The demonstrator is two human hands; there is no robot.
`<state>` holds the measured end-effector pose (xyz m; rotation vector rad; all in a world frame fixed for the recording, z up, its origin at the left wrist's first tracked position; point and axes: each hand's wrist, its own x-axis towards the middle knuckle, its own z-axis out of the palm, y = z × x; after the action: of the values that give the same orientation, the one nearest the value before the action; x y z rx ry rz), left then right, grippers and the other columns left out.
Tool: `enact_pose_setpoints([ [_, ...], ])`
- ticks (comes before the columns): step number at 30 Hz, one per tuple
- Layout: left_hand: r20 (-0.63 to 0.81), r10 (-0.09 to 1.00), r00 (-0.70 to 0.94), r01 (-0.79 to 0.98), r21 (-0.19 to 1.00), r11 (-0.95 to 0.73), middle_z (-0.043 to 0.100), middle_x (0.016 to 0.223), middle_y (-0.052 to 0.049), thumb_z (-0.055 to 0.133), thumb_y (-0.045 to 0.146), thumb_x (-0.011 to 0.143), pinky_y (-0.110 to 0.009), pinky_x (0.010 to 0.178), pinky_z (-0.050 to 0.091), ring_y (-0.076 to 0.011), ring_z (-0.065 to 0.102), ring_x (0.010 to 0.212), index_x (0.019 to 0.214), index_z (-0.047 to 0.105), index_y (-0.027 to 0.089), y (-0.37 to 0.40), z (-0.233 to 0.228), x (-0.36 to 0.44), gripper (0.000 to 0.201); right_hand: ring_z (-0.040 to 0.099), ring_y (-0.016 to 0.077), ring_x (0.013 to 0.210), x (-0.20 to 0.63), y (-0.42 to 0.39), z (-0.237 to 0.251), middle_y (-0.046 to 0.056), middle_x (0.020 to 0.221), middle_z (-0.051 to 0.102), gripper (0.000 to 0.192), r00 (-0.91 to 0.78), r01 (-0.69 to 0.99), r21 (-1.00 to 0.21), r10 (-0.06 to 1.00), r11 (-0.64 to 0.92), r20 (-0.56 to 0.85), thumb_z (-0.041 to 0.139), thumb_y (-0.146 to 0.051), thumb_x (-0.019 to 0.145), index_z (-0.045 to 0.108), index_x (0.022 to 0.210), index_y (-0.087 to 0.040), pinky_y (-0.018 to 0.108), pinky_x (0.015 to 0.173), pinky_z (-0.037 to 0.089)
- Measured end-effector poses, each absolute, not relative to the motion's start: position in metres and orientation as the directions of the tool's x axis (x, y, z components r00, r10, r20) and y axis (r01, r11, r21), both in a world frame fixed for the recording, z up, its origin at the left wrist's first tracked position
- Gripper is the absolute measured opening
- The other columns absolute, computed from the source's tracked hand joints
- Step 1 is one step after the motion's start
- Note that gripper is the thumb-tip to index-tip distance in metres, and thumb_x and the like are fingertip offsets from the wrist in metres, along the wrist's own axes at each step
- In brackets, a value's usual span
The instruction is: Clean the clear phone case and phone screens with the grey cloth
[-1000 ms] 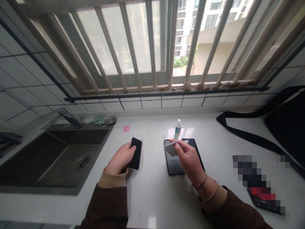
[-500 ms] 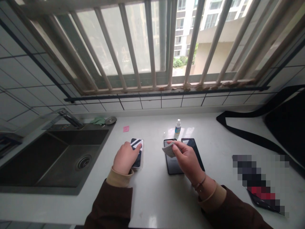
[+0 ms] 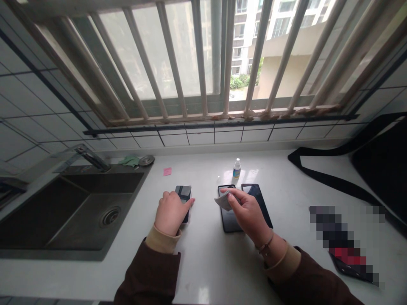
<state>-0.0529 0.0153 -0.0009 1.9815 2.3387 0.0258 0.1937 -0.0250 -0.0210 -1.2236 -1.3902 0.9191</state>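
A phone in a clear case lies on the counter beside the sink. Across its lower half is my left hand, with the thumb at the right edge and the fingers curled at the left edge. My right hand pinches a small folded grey cloth between thumb and fingertips. The cloth is over a second phone, which has a black rim and is partly covered by that hand. Just right of it lies another dark phone, also partly hidden. Behind them stands a small white spray bottle.
A steel sink with a faucet fills the left side. A pink sticky note lies on the counter behind the left phone. To the right are a black strap and a blurred-out dark item.
My left thumb has moved from the left phone's screen to its right edge, and the hand has shifted slightly right. My right hand and the cloth have barely moved.
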Motion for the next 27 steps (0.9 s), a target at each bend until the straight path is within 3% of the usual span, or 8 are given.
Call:
enact_pose_setpoints([
  [10,0.003,0.988,-0.155,0.988,0.020,0.155,0.066,0.108,-0.024,0.057,0.060,0.095,-0.041,0.095,0.049,-0.0377,0.067,0.106,0.112,0.073,0.001,0.013,-0.004,-0.046,0.063,0.077,0.0266,0.098,0.194,-0.024,-0.026,0.008,0.109,0.083,0.035,0.022,0.222,-0.954,0.977,0.200,0.210,0.058,-0.045,0.103,0.082,0.116,-0.023,0.039,0.089,0.061],
  [21,0.023,0.988,-0.151,0.988,-0.007,0.151,0.066,0.113,-0.023,0.054,0.057,0.099,-0.039,0.088,0.050,-0.0356,0.069,0.104,0.119,0.069,0.001,0.008,-0.004,-0.035,0.062,0.077,0.0259,0.100,0.191,-0.025,-0.027,0.008,0.111,0.082,0.034,-0.016,0.217,-0.957,0.981,0.192,0.193,0.058,-0.043,0.103,0.081,0.117,-0.023,0.038,0.088,0.061],
  [27,0.018,0.992,-0.123,0.992,-0.022,0.124,0.064,0.114,-0.024,0.053,0.065,0.098,-0.039,0.090,0.049,-0.0361,0.068,0.104,0.120,0.068,0.000,0.007,-0.003,-0.035,0.070,0.078,0.0260,0.099,0.187,-0.026,-0.024,0.008,0.109,0.083,0.029,-0.080,0.311,-0.917,0.968,0.251,0.238,0.058,-0.037,0.102,0.082,0.112,-0.023,0.039,0.091,0.061],
])
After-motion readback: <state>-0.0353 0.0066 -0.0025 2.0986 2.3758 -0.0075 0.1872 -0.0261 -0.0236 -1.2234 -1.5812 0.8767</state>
